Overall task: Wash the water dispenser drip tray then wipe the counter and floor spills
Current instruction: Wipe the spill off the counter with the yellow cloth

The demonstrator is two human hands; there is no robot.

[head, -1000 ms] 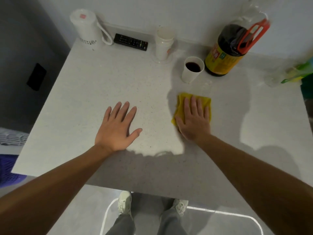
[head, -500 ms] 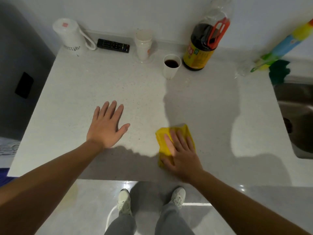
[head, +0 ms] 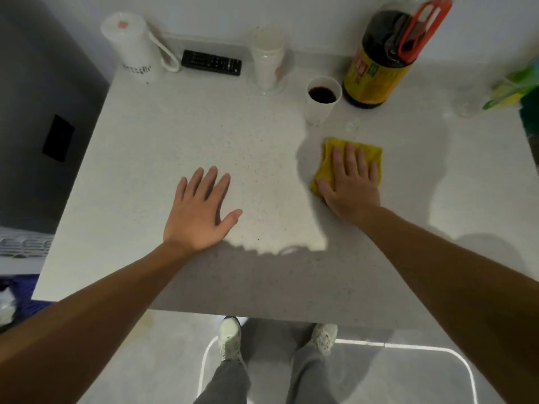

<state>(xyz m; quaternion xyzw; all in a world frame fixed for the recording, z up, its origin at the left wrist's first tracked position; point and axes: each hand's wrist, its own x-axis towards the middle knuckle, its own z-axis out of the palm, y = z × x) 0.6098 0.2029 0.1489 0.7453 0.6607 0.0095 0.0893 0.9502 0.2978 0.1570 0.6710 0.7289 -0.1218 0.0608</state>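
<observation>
Gleaming speckled counter [head: 180, 135], white wall [head: 320, 18], grey floor [head: 175, 345]

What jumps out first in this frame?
The yellow cloth, bright against the pale counter, lies pressed flat under the right hand, right of centre. The left hand rests spread flat on the counter mid-frame. Behind the cloth, an open white cup of dark liquid stands beside a big dark bottle with an orange handle.

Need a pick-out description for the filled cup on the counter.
On the white counter, look back right for the big dark bottle with a yellow label. The white cup stands just left of it. Unlike the stacked cups further left, it holds dark liquid.
</observation>
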